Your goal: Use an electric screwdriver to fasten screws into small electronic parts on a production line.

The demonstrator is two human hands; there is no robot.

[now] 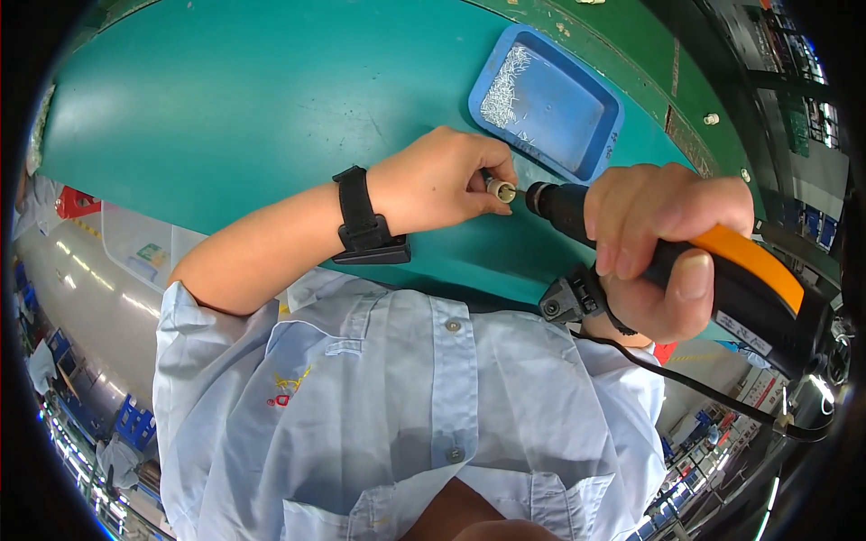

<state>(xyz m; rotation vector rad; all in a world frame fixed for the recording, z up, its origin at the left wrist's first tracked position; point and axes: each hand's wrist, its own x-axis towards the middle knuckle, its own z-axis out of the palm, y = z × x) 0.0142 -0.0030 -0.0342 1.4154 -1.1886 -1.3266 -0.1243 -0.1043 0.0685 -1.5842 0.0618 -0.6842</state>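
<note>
Between thumb and fingers of my left hand [446, 176] is a small metal cylindrical connector [502, 190], its round open end turned to the right. My right hand [663, 234] wraps round a black electric screwdriver [566, 209] with an orange strip along its body. The driver's tip points left at the connector's open end; whether the two touch is too small to tell. Just beyond both hands, a blue plastic tray [600, 149] holds many thin silvery pins [505, 90] heaped at its left side.
The green work table [253, 99] spreads beneath my hands. A dark cable [686, 374] runs from near my right wrist to the right. Along the far side lies a green ledge [631, 36] with a few small metal parts. A red object [77, 203] stands off the table's left end.
</note>
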